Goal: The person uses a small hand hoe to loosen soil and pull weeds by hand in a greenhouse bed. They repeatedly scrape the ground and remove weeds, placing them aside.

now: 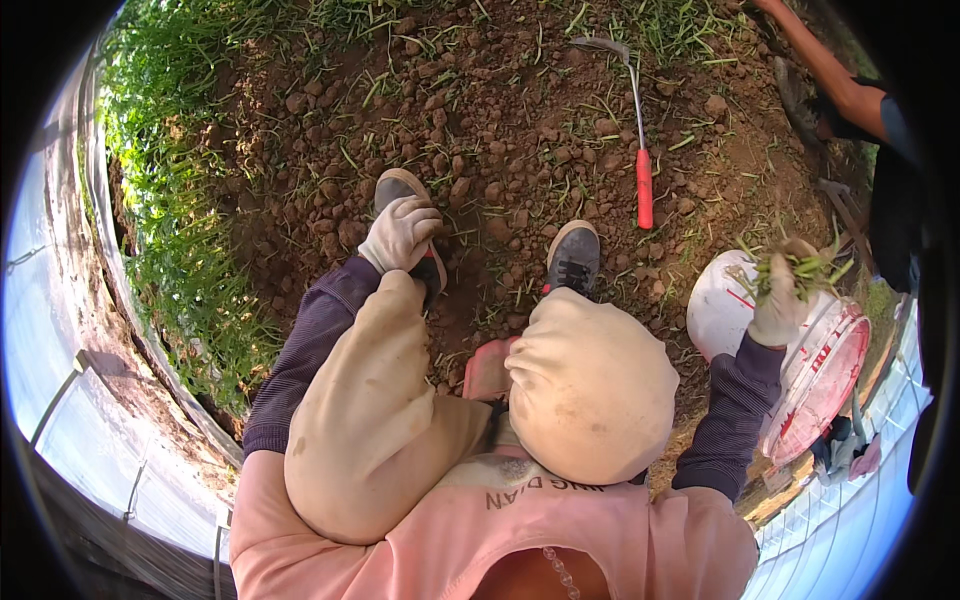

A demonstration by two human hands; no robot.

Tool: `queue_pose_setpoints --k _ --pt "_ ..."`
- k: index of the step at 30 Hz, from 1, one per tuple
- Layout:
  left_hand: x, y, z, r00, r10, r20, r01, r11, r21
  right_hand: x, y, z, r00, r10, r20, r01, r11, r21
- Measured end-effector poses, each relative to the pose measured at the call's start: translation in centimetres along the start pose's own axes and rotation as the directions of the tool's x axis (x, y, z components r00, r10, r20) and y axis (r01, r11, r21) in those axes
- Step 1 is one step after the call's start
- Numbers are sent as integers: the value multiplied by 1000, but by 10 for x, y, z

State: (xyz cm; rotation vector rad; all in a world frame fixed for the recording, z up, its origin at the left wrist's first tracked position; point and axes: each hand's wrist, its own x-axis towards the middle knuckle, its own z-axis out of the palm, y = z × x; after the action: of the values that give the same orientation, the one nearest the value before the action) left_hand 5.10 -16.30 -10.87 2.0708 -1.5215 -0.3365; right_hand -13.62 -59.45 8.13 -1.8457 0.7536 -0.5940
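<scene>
My left hand (403, 234), in a pale work glove, rests at my left shoe (394, 187) with its fingers curled. Its palm side is hidden, so I cannot tell if it grips anything. Out to the right, my gloved right hand (778, 311) holds a bunch of green plant stems (808, 268). That hand is over a white plastic bucket (716, 315) with red writing and a pinkish rim; whether the bucket stands or lies tilted is unclear. A sickle (644, 187) with a red handle and a curved metal blade lies on the soil ahead of my right shoe (574, 259).
Cloddy brown soil (480, 142) with scattered cut stems spreads ahead. Leafy green plants (180, 225) grow along the left, beside plastic sheeting (60, 300). Another person's arm (825, 67) reaches in at upper right. A red object (489, 367) shows between my legs.
</scene>
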Motion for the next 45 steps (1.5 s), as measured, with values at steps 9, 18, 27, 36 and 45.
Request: queue_pose_setpoints --k 9,18,27,36,45 --pt "24 6 32 999 16 -44 -19 998 -54 -32 -51 -298 850 -208 -483 -516 -151 -843" --pt "17 -5 22 999 41 -27 -41 999 -18 -13 84 22 958 206 201 -8 716 -698" --pt "20 1 30 1000 -9 6 9 999 40 -7 189 130 819 568 80 -412 680 -607" --pt "-27 40 -5 740 -613 -277 587 790 -178 -52 113 112 873 405 273 -224 829 -512" --pt "-55 71 -159 376 -753 -539 39 594 -803 -49 -43 74 849 -130 512 289 925 -245"
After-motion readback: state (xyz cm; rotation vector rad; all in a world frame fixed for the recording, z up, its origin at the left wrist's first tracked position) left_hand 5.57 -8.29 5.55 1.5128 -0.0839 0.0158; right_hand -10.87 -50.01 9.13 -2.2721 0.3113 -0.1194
